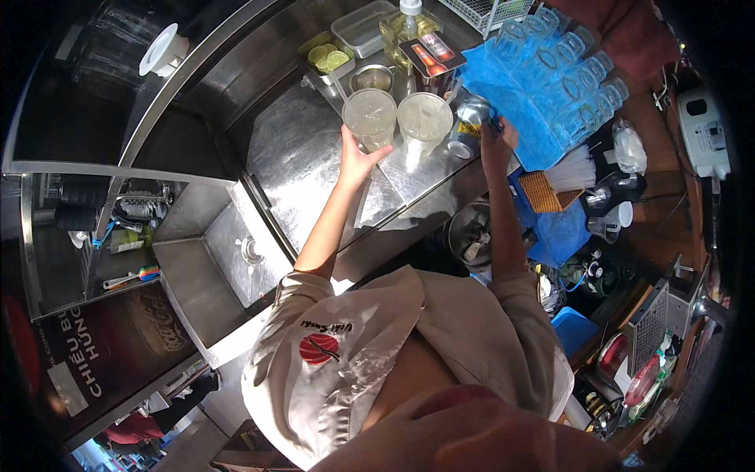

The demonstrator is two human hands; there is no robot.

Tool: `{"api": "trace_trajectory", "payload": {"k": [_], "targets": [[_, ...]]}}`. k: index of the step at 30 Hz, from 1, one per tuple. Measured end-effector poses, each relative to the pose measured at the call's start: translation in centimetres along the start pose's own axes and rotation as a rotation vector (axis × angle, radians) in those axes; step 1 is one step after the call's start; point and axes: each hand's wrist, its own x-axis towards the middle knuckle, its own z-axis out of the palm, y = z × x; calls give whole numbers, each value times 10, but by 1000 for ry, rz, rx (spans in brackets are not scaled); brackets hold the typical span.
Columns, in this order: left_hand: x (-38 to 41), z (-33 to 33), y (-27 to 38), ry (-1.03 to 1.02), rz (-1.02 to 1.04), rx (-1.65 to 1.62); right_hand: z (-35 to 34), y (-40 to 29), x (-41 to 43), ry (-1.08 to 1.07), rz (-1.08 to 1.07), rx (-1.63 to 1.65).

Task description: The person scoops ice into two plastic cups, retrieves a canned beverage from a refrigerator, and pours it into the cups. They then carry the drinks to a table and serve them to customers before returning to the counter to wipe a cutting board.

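Observation:
My left hand [357, 158] is wrapped around the lower part of a clear plastic cup [370, 118] filled with a pale iced drink and a straw. Close to its right stands a second clear cup [424, 121] of the same pale drink, also with a straw. My right hand [499, 138] is at the right side of a silver metal container [470, 121] with a yellow label. Its fingers curl by a small dark item [493, 117], and whether they grip it is unclear. Both cups rest on the stainless steel counter [301, 147].
Behind the cups are a tin of lime slices [328, 58], a strainer [371, 78], a pump bottle [410, 26] and a coaster [433, 54]. Upturned glasses [569, 76] cover a blue cloth [534, 150]. Straws fill a wicker basket [548, 194]. A steel sink [221, 253] lies left.

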Motion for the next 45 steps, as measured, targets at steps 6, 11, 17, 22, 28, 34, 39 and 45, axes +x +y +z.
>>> {"api": "trace_trajectory", "payload": {"k": [6,11,17,22,28,34,39,45], "targets": [[4,5,-5,47,-21,21,-2,-81,-50,-341,-210,543],[6,7,3,76,-33,15,25,-96,-56,-250,-160,535],[-1,0,5,101,2,2,39,-89,-53,-244,-111,558],[-11,-7,18,57,-23,-3,23,-93,-57,-232,-173,478],[-21,-28,76,-98,27,73,-34,-115,-79,-167,-149,389],[-37,-28,115,-355,79,-15,-119,-138,-134,73,-83,331],[-72,-10,159,-560,280,263,-197,-156,-205,324,-113,171],[-145,47,212,-987,339,-200,-290,-185,-323,600,74,79]]}}
